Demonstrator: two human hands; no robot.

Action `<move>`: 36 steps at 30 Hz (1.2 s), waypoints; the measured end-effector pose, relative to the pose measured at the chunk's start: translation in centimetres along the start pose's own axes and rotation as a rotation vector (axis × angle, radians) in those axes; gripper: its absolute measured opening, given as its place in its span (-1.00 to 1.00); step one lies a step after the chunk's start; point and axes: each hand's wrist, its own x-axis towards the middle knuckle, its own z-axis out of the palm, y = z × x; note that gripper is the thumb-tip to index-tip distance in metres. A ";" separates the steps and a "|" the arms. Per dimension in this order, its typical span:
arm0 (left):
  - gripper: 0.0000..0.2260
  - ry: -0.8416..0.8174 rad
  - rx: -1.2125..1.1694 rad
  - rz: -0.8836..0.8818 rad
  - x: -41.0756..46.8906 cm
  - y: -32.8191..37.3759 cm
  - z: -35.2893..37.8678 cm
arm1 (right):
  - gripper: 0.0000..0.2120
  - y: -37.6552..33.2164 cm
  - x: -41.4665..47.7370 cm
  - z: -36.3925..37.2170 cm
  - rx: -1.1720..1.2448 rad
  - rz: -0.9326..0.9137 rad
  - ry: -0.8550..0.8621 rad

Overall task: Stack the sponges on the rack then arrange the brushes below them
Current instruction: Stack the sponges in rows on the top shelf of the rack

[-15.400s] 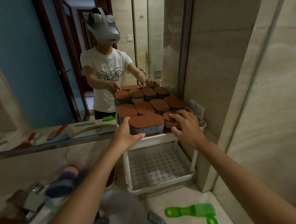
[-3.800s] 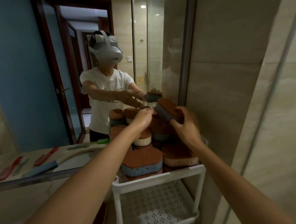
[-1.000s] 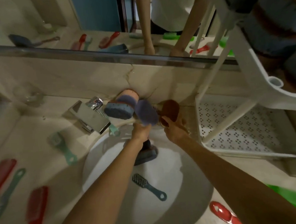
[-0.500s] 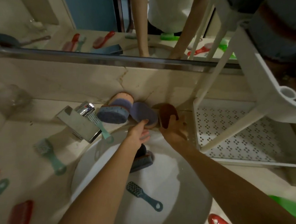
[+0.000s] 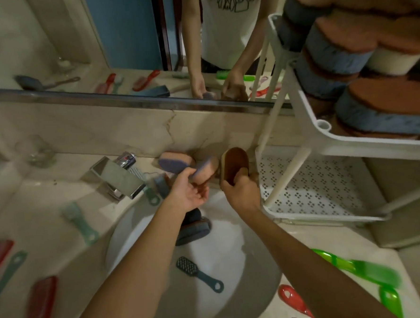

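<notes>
My left hand (image 5: pixel 190 193) grips a blue-and-pink sponge (image 5: pixel 206 170) behind the basin. My right hand (image 5: pixel 241 190) grips a brown-topped sponge (image 5: pixel 235 163) standing on edge beside it. Another blue sponge (image 5: pixel 174 162) lies against the wall by the tap. More sponges (image 5: pixel 196 227) sit in the basin under my left wrist. The white rack (image 5: pixel 307 113) at right carries several stacked sponges (image 5: pixel 359 51) on its top shelf; its perforated lower shelf (image 5: pixel 311 189) holds nothing. A teal brush (image 5: pixel 198 273) lies in the basin; red brushes (image 5: pixel 40 308) and green brushes (image 5: pixel 358 270) lie on the counter.
A chrome tap (image 5: pixel 118 178) stands left of my hands above the white basin (image 5: pixel 234 255). A glass (image 5: pixel 37 151) sits at the back left. A mirror (image 5: pixel 128 41) above the ledge reflects a person and the counter. Pale teal brushes (image 5: pixel 81 222) lie left of the basin.
Both hands have closed around their sponges and lifted them slightly off the ledge. The camera has tilted up a little, bringing the rack's top shelf of sponges into view.
</notes>
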 end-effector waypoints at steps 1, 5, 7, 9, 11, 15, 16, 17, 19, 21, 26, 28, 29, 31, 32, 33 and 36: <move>-0.79 -0.001 0.031 0.005 -0.5 -0.1 0.0 | -0.52 -0.2 -0.5 -0.3 0.016 -0.003 0.012; -0.86 -0.021 0.130 0.125 -3.3 -0.4 0.2 | -0.53 -0.9 -2.7 -2.0 0.066 -0.027 0.061; -0.92 -0.050 0.167 0.242 -4.9 -0.5 0.5 | -0.54 -1.5 -3.9 -3.5 0.089 -0.045 0.081; -0.92 -0.023 0.256 0.383 -6.5 -0.5 1.1 | -0.57 -2.2 -5.0 -5.0 0.118 -0.087 0.103; -0.72 0.035 0.401 0.537 -8.4 -0.2 1.8 | -0.59 -3.2 -5.9 -6.8 0.154 -0.146 0.133; -0.40 0.013 0.558 0.767 -13.5 1.1 3.6 | -0.59 -5.8 -7.6 -10.5 0.203 -0.241 0.217; -0.37 -0.057 0.529 0.801 -14.9 1.3 4.0 | -0.59 -6.5 -8.0 -11.4 0.208 -0.273 0.228; -0.42 -0.125 0.481 0.845 -16.1 1.6 4.5 | -0.60 -7.2 -8.4 -12.3 0.213 -0.308 0.238; -0.69 -0.191 0.414 0.951 -18.3 2.2 5.4 | -0.64 -8.6 -9.1 -14.3 0.225 -0.372 0.268; -0.83 -0.219 0.386 1.037 -20.4 2.9 6.4 | -0.68 -9.7 -9.7 -16.3 0.252 -0.406 0.305; -0.77 -0.268 0.346 1.104 -23.4 3.9 9.6 | -0.62 -10.7 -9.8 -22.0 0.236 -0.427 0.380; -0.65 -0.289 0.421 1.100 -23.8 4.0 10.9 | -0.58 -10.2 -9.3 -24.7 0.279 -0.408 0.395; -0.60 -0.303 0.469 1.091 -24.0 4.0 11.6 | -0.61 -9.7 -9.0 -26.2 0.316 -0.399 0.386; -0.58 -0.330 0.584 1.078 -24.0 3.9 12.9 | -0.63 -8.2 -8.2 -29.1 0.385 -0.398 0.314; -0.61 -0.337 0.652 1.080 -24.0 3.7 13.4 | -0.62 -7.3 -7.9 -30.3 0.394 -0.407 0.257; -0.64 -0.339 0.707 1.081 -23.9 3.6 13.9 | -0.60 -6.3 -7.6 -31.4 0.375 -0.419 0.205; -0.74 -0.345 0.792 1.041 -23.5 3.1 15.2 | -0.52 -3.4 -6.7 -33.6 0.261 -0.412 0.123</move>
